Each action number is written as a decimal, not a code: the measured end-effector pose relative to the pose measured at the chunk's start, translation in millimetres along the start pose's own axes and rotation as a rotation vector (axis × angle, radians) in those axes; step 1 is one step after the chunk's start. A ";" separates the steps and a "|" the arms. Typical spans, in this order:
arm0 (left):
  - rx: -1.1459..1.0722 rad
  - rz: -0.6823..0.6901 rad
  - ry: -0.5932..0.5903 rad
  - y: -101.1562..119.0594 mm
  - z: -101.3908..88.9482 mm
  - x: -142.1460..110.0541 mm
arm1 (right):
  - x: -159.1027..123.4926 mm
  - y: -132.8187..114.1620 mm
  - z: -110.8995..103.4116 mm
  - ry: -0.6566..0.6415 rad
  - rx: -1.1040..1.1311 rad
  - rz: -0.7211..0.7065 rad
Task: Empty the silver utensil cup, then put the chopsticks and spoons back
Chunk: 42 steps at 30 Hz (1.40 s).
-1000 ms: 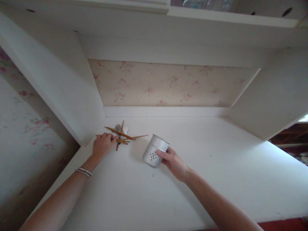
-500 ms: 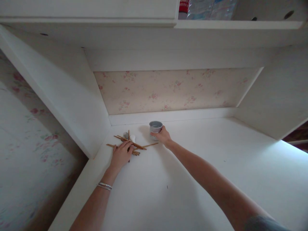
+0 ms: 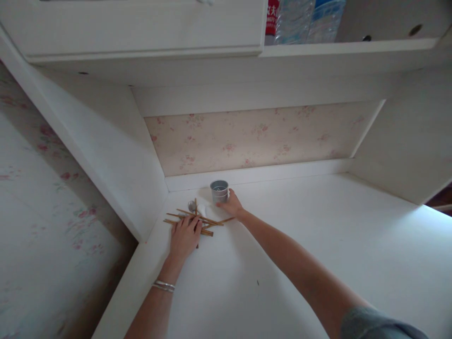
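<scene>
Several wooden sticks (image 3: 212,221) lie crossed on the white countertop (image 3: 300,263) under the left hand (image 3: 185,235), its fingers slightly spread over them; the right hand (image 3: 232,205) grips the metal cup (image 3: 219,193) near the backboard, fingers curved around its side

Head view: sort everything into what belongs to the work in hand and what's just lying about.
In hand or beside it:
- metal cup, upright in the right hand
- wooden sticks, under the left hand
- metal spoon and white spoon-like piece, among the sticks

Just about:
- clear bottles on the upper shelf
- small dark speck on the counter
</scene>
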State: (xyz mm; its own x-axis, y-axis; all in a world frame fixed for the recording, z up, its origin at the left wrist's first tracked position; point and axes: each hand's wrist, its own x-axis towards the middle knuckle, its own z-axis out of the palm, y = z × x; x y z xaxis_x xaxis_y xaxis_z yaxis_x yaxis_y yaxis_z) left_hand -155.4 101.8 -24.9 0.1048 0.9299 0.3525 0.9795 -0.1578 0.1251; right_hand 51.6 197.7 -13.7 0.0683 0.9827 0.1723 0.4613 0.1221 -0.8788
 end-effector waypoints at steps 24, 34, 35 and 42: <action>0.126 -0.220 0.123 37.8 -33.4 -56.7 | -171.7 46.0 -118.0 -0.083 0.050 -0.043; -0.329 0.449 -0.058 127.5 -15.8 -68.8 | -177.7 37.1 -118.8 -0.163 -0.349 -0.160; -0.340 0.478 -0.098 132.9 -13.3 -71.5 | -177.6 37.3 -119.2 -0.166 -0.352 -0.167; -0.335 0.498 -0.259 132.4 -14.7 -80.9 | -177.5 36.1 -121.2 -0.198 -0.382 -0.169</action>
State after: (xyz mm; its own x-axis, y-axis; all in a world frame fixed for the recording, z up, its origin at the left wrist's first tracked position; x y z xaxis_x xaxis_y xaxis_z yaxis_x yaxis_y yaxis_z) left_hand -36.7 0.8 -23.2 0.6116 0.7619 0.2130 0.7005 -0.6467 0.3017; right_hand 163.3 10.7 -22.1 -0.1895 0.9655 0.1784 0.7471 0.2597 -0.6119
